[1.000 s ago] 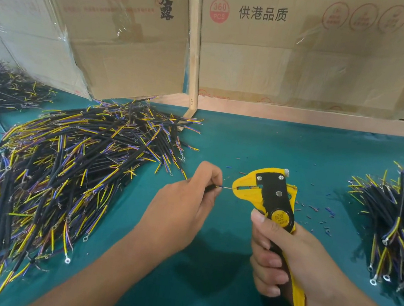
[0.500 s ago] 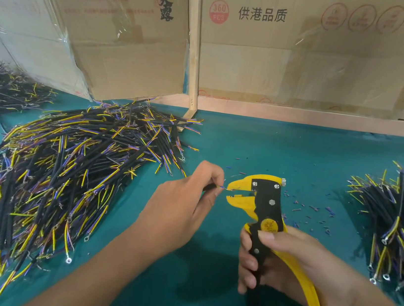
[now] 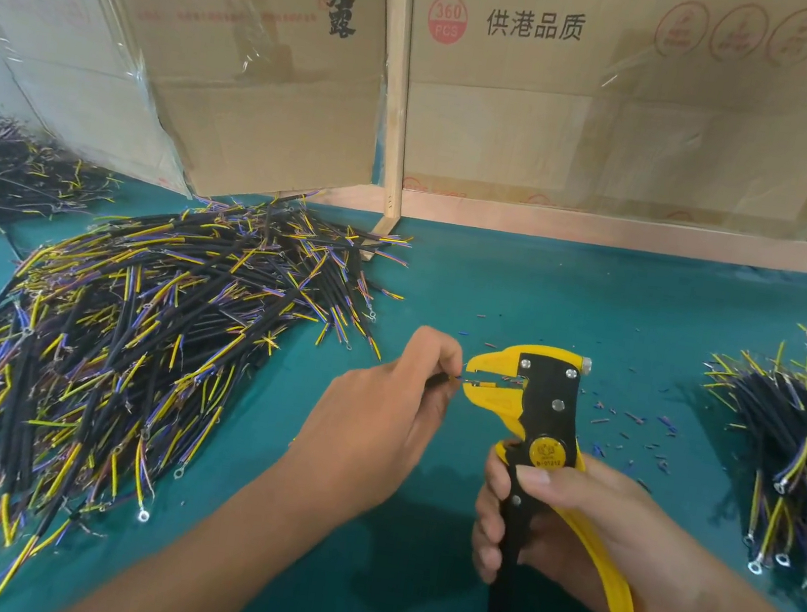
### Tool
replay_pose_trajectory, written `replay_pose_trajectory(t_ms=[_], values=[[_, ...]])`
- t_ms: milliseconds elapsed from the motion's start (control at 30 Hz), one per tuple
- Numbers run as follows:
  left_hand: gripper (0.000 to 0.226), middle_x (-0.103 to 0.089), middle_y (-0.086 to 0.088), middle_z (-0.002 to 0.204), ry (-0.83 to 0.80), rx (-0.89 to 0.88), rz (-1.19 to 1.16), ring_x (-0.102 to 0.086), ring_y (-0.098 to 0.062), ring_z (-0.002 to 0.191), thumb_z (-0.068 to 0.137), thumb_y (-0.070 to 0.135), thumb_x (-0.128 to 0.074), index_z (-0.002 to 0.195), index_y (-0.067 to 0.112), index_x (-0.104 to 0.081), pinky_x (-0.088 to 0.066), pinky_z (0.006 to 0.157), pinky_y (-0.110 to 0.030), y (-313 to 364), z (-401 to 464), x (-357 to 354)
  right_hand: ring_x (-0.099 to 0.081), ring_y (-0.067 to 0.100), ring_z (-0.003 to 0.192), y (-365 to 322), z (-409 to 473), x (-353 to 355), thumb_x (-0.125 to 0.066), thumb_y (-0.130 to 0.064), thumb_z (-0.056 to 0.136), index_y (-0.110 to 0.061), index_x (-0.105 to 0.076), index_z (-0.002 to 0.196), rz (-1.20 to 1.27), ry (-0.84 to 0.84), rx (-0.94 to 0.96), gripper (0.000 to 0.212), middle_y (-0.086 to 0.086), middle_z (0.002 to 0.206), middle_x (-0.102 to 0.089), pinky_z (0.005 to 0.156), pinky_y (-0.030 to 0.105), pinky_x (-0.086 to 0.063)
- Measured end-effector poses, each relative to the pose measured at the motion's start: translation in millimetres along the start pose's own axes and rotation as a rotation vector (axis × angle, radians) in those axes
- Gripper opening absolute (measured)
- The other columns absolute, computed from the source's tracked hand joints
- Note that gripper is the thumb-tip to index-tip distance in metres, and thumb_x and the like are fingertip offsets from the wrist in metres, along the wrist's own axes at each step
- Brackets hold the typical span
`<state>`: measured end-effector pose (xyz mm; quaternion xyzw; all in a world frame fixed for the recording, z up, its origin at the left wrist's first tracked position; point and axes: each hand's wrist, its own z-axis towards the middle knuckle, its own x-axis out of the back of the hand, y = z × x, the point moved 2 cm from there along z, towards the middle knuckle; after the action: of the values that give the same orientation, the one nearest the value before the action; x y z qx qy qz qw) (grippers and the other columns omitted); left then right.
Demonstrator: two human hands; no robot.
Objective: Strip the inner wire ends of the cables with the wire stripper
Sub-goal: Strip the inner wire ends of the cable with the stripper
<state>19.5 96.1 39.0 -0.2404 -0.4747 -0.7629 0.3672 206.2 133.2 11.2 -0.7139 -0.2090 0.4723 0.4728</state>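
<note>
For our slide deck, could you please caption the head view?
Left hand feeds a wire end into the wire stripper held by the right hand.

The left hand (image 3: 375, 421) hides most of its cable (image 3: 451, 378) (only the tip shows); the right pile (image 3: 805, 455) is cut off.

Over the last second I saw the right hand (image 3: 582, 533) swing the wire stripper (image 3: 542, 429) from a tilted pose to nearly upright, the yellow handle spreading away from the black one where a second before the two lay squeezed together. The yellow beak, shut at first, had parted by the half-second mark and stood open, with the thin wire end (image 3: 476, 382) lying between its two halves. The left hand (image 3: 375, 421) barely shifted, pinching the cable at its fingertips just beside the beak. The stripper's head sat a little lower and closer to that hand than at the start
</note>
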Motion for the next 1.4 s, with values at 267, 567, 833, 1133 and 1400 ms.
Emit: replay_pose_trajectory(t_ms=[267, 567, 833, 1133, 1400], values=[[0.025, -0.065, 0.007, 0.084, 0.0, 0.052, -0.064, -0.045, -0.029, 0.065, 0.102, 0.019, -0.049, 0.1, 0.034, -0.029, -0.048, 0.065, -0.05, 4, -1, -1, -0.052, 0.031, 0.064, 6, 5, -7, -0.08, -0.03, 0.081, -0.005, -0.057, 0.086, 0.039, 0.035, 0.011, 0.035, 0.018, 0.072, -0.049, 0.069, 0.047, -0.048], [0.025, -0.069, 0.008, 0.09, 0.009, 0.073, -0.081, -0.056, -0.033, 0.074, 0.102, 0.019, -0.05, 0.099, 0.034, -0.03, -0.05, 0.068, -0.049, 5, -1, -4, -0.037, 0.023, 0.05, 7, 5, -16, -0.076, -0.038, 0.08, -0.007, -0.052, 0.073, 0.065, 0.141, -0.011, 0.039, 0.012, 0.062, -0.034, 0.055, 0.039, -0.044], [0.028, -0.062, 0.002, 0.08, -0.003, 0.1, -0.093, -0.044, -0.033, 0.067, 0.102, 0.018, -0.049, 0.094, 0.032, -0.026, -0.048, 0.065, -0.051, 4, -2, -8, -0.025, 0.015, 0.039, 5, 5, -19, -0.079, -0.05, 0.069, -0.013, -0.045, 0.062, 0.005, 0.314, -0.031, 0.051, 0.004, 0.054, -0.026, 0.044, 0.025, -0.032], [0.028, -0.06, 0.004, 0.076, 0.003, 0.066, -0.067, -0.043, -0.031, 0.063, 0.102, 0.017, -0.05, 0.095, 0.032, -0.028, -0.047, 0.061, -0.05, 0, -1, -6, -0.023, 0.013, 0.037, 3, 5, -21, -0.078, -0.052, 0.071, -0.015, -0.043, 0.063, 0.014, 0.34, -0.027, 0.052, 0.001, 0.053, -0.025, 0.042, 0.021, -0.029], [0.023, -0.056, 0.012, 0.076, 0.075, 0.019, -0.03, -0.044, -0.016, 0.059, 0.102, 0.022, -0.051, 0.097, 0.034, -0.031, -0.038, 0.057, -0.035, -10, 3, 3, -0.023, 0.01, 0.035, -5, 0, -12, -0.078, -0.048, 0.074, -0.015, -0.042, 0.063, 0.104, 0.306, -0.007, 0.05, -0.001, 0.052, -0.025, 0.04, 0.02, -0.029]])
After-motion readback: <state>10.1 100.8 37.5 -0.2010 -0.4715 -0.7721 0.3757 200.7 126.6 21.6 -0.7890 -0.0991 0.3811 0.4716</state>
